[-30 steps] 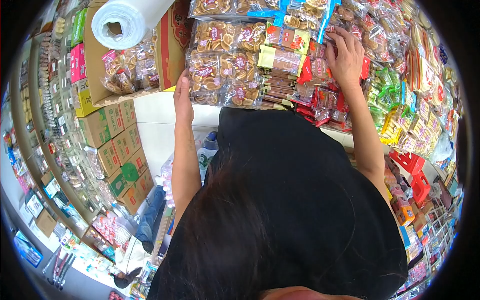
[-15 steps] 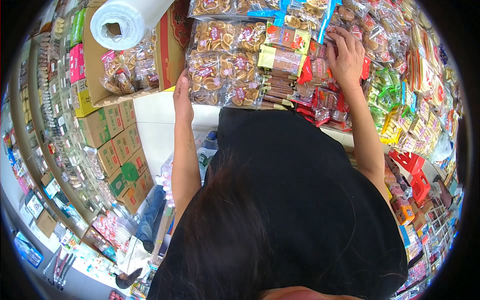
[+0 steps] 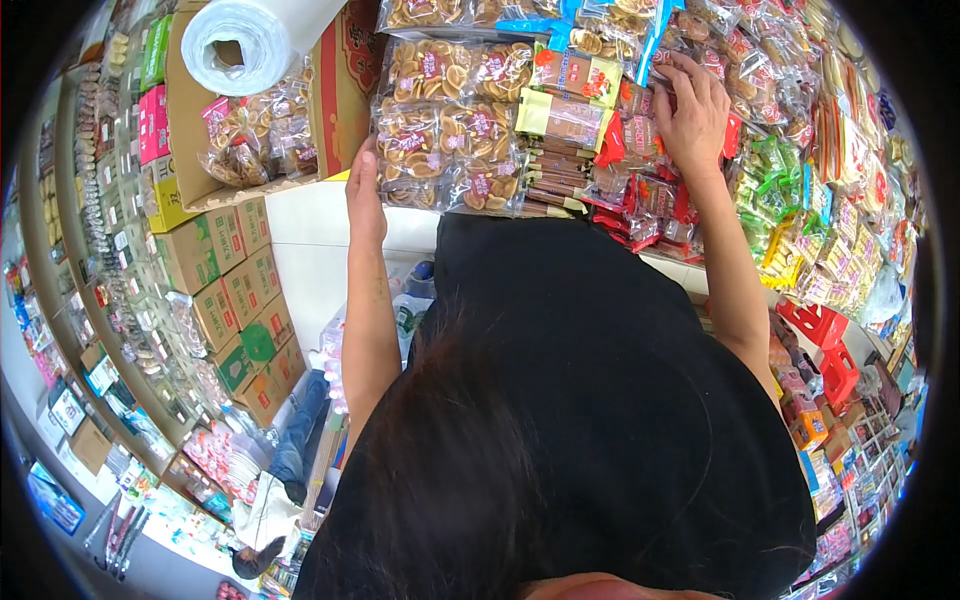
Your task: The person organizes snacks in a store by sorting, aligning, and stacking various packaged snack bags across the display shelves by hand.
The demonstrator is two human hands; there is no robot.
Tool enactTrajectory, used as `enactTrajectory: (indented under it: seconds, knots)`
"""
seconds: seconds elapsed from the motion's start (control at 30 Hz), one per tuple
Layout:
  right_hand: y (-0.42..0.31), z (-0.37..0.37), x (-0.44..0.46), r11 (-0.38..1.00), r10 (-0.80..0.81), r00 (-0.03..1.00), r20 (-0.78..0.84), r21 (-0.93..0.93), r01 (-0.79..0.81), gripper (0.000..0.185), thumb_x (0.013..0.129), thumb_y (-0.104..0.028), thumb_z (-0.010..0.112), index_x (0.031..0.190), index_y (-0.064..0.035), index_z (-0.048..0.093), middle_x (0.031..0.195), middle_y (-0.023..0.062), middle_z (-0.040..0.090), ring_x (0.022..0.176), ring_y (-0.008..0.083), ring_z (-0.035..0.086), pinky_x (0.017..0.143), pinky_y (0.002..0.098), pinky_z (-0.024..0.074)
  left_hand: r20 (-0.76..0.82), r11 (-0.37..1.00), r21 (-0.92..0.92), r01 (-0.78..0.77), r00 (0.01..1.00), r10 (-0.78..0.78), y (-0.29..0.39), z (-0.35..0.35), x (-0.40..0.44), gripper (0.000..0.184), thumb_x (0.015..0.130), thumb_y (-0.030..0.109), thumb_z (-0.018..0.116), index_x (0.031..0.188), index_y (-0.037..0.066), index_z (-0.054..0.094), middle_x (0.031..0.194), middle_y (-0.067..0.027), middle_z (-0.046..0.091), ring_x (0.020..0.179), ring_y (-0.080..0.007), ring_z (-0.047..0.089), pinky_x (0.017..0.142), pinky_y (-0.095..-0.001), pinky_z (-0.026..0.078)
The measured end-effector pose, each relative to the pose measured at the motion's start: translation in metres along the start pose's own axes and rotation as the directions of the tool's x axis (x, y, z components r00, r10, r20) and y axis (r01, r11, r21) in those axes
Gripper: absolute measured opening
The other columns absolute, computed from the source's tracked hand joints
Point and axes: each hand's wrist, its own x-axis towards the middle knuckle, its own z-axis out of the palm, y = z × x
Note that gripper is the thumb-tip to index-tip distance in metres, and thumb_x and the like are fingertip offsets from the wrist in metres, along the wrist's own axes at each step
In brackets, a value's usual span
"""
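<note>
My left hand (image 3: pixel 367 205) is held edge-on at the left side of the clear bags of round, flat snacks (image 3: pixel 410 130), by the corner of the open carton. Its visible fingers look straight, though some are hidden. My right hand (image 3: pixel 692 115) lies over the small red-labelled snack packets (image 3: pixel 640 135) with its fingers apart and slightly bent, gripping nothing that I can see. Between the hands are brown packets with pale yellow ends (image 3: pixel 562 118) and a stack of thin brown packets (image 3: pixel 552 178).
A roll of clear plastic bags (image 3: pixel 235 50) sits atop the open cardboard carton (image 3: pixel 335 110), which holds bagged snacks. Stacked cartons (image 3: pixel 235 300) and shelves stand at left. More snacks (image 3: pixel 780 180) and a red plastic basket (image 3: pixel 838 370) are at right. Another person (image 3: pixel 268 515) is at lower left.
Both hands stay in almost the same place. The view has shifted very slightly, and the bag roll appears a little higher.
</note>
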Motion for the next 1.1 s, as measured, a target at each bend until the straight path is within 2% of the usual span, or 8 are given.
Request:
enactTrajectory:
  seconds: [0.7, 1.1]
  knots:
    - [-0.0006, -0.0018, 0.0012, 1.0, -0.008, 1.0, 0.008, -0.015, 0.008, 0.026, 0.079, -0.014, 0.065, 0.105, -0.0155, 0.063, 0.118, 0.0002, 0.058, 0.107, 0.0246, 0.054, 0.092, 0.0384, 0.0389, 0.006, 0.999, -0.037, 0.018, 1.0, -0.017, -0.003, -0.0021, 0.0022, 0.055, 0.097, 0.038, 0.048, 0.133, -0.003, 0.046, 0.131, -0.0119, 0.052, 0.121, -0.0191, 0.048, 0.104, -0.031, 0.034]
    - [0.0019, 0.0015, -0.0003, 1.0, -0.005, 1.0, 0.002, -0.003, 0.005, 0.028, 0.076, -0.015, 0.065, 0.104, -0.0148, 0.063, 0.118, -0.0003, 0.058, 0.108, 0.0267, 0.052, 0.093, 0.0404, 0.0387, 0.001, 0.999, -0.031, 0.02, 1.0, -0.02, -0.001, -0.0006, 0.0014, 0.052, 0.098, 0.035, 0.046, 0.133, -0.003, 0.046, 0.131, -0.0117, 0.052, 0.12, -0.0186, 0.048, 0.104, -0.0307, 0.034]
